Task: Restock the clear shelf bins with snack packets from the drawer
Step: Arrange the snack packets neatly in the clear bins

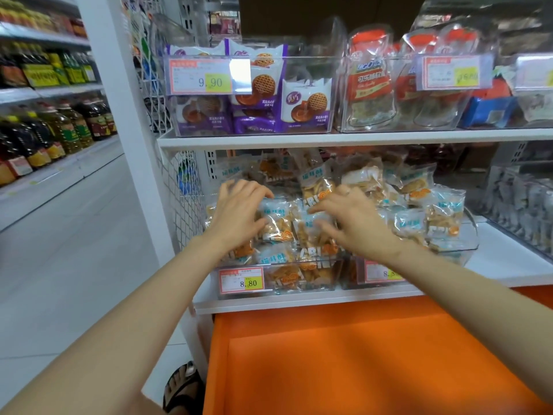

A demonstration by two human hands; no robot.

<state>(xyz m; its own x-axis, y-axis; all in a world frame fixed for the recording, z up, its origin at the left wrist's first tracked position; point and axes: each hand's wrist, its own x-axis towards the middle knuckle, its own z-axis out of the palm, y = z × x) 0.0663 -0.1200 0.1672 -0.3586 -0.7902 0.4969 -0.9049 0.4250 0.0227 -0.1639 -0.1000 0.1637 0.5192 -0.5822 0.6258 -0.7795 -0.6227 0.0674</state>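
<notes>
From my head camera, I am laying my left hand [239, 212] and right hand [351, 224] on the heaped snack packets [276, 223] in the clear bin [335, 277] on the lower shelf [299, 304]. My fingers [254, 191] are spreading, lightly bent, pressing rather than gripping, probably to keep the pile from sliding over the rim. The orange drawer [344, 354] is standing open just below.

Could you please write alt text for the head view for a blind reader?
The left hand and right hand rest on snack packets heaped in a clear bin on the lower shelf; below, an orange drawer stands open.
</notes>
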